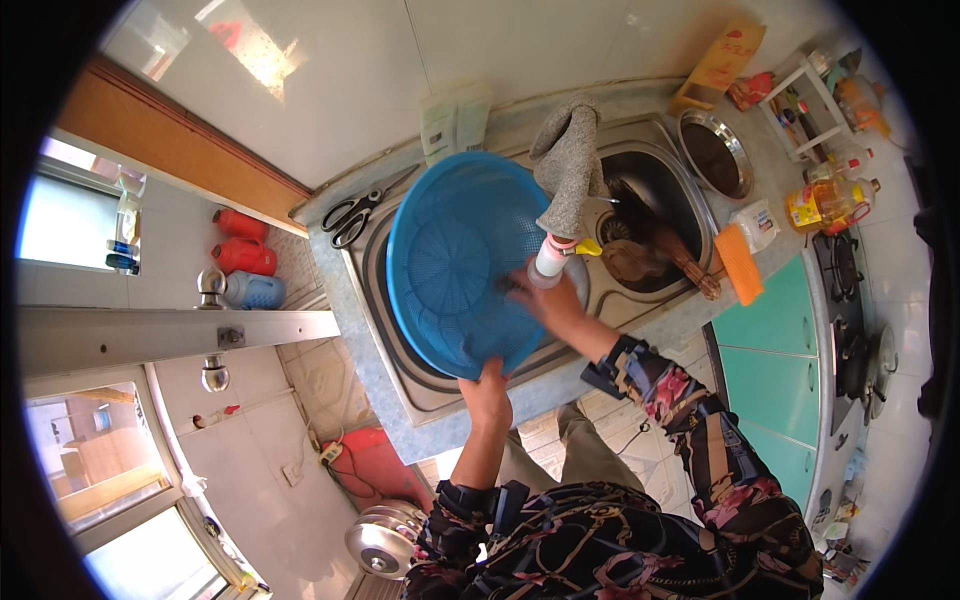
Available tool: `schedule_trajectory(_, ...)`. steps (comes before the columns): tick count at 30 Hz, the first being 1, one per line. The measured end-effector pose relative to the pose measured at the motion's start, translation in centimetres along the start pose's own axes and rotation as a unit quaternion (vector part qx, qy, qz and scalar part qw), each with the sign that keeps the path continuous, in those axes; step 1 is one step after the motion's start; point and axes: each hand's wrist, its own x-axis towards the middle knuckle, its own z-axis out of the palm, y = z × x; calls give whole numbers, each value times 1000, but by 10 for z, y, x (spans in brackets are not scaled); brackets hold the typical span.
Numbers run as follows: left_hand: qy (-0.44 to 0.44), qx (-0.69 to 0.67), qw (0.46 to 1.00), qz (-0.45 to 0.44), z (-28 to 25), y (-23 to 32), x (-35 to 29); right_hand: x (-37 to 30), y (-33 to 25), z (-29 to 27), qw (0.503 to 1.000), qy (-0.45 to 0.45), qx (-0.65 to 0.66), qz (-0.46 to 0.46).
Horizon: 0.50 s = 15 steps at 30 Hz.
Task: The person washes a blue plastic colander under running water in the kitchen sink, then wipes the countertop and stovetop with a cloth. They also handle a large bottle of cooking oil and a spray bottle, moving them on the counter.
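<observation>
A large blue plastic colander (pixel 450 240) with a mesh bottom sits tilted over the left basin of the steel sink (pixel 405 385). My left hand (pixel 487 392) grips its near rim. Reaching over the right side of the colander, my right hand (pixel 552 308) has its fingers blurred by motion, so their hold is unclear. Just above that hand stands a white and pink cylindrical piece (pixel 550 262) with a yellow part beside it. Over it hangs a grey cloth (pixel 570 150). In the right basin lie a dark brush-like bundle (pixel 665 240) and a round brown thing (pixel 630 262).
Black-handled scissors (pixel 355 215) lie on the counter at left. To the right are a steel bowl (pixel 715 152), an orange sponge cloth (pixel 738 263), oil bottles (pixel 825 205) and a small white rack (pixel 805 110). A gas stove (pixel 845 300) stands at far right, beyond green cabinets (pixel 765 370).
</observation>
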Motion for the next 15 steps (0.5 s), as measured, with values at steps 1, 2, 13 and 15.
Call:
schedule_trajectory(1,-16,24,1000,2,2,1,3,-13,-7,8,995,-92,-5,-48)
schedule_trajectory(2,-35,39,999,10,2,2,4,-23,-10,13,993,-94,23,-61)
schedule_trajectory(13,-33,74,996,-41,-19,22,-9,12,31,4,991,-48,-112,-60)
schedule_trajectory(15,-34,85,995,-41,-20,23,-5,-21,7,18,982,-140,-75,-106)
